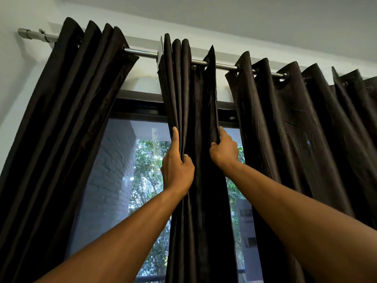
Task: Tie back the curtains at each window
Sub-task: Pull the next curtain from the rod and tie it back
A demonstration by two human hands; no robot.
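Three dark brown eyelet curtain panels hang from a steel rod (142, 53). The middle panel (195, 99) is bunched into narrow folds in front of the window. My left hand (177, 166) grips its left folds, index finger stretched up along the fabric. My right hand (224, 149) pinches the panel's right edge at about the same height, index finger also pointing up. The left panel (67, 119) hangs gathered at the left end of the rod. The right panel (306, 129) spreads wider to the right.
Behind the curtains is a black-framed window (130, 111) with a mesh screen, showing a white brick wall and green trees outside. A white wall and ceiling run above the rod. No tieback is visible.
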